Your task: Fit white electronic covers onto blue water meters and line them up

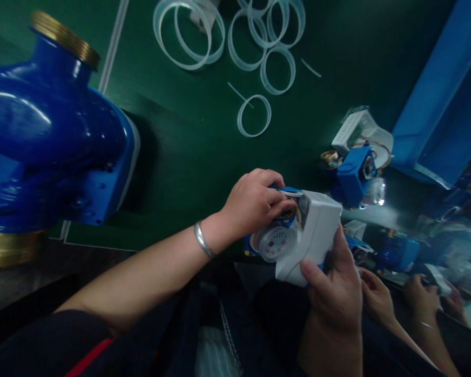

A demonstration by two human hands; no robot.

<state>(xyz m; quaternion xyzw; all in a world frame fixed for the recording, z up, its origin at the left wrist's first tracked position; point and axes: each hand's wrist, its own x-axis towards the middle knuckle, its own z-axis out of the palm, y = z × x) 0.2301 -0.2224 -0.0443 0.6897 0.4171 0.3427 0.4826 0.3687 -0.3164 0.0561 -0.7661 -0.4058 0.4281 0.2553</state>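
A small water meter (275, 242) with a blue body, a round dial and a white plastic housing (314, 235) is held over the near edge of the green table mat (188, 152). My left hand (253, 201), silver bracelet on its wrist, has its fingers pinched closed at the top of the meter, where thin wires show. My right hand (333, 293) grips the white housing from below, thumb on its front face.
A large blue valve body (51, 141) with brass threaded ends stands at the left. Several clear plastic rings (255, 47) lie at the back. Another blue meter (353, 170) with wires sits at right beside a blue bin (435, 104). Another person's hands (400, 301) work at lower right.
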